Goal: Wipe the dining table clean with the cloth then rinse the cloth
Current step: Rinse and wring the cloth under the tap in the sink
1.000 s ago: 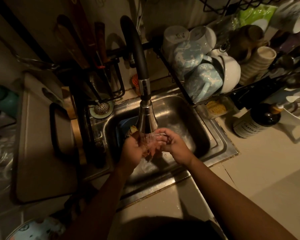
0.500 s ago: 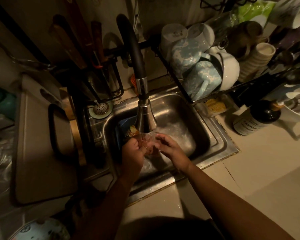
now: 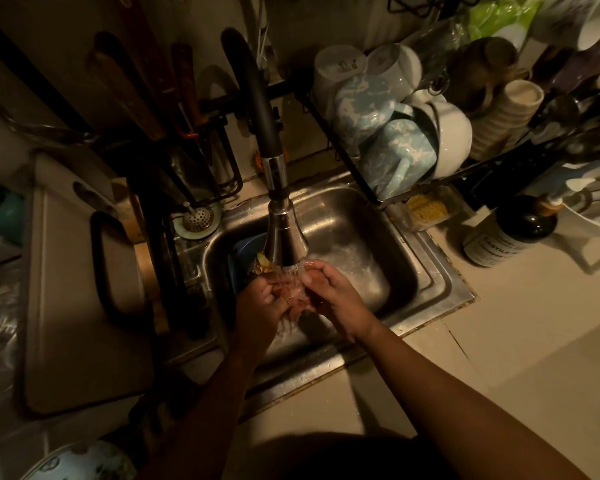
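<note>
Over the sink [image 3: 347, 216], cloth [image 3: 293, 295] is clutched by left hand [image 3: 258, 304] and right hand [image 3: 335, 296], tap [image 3: 284, 237] just above; wiping is judged done, rinsing unfinished.

Both forearms bare, in from the lower edge, angled forward and converging. Left grip [image 3: 260, 301] rolled palm-inward, fingers curled toward the right one. Right grip [image 3: 335, 296] back upward, thumb lying on top, knuckles raised, fingers curled down and in. Fingertips of the two meeting and overlapping, wrists apart. Contact zone blurred, wet and reddish; cannot tell whether anything is pinched there.
</note>
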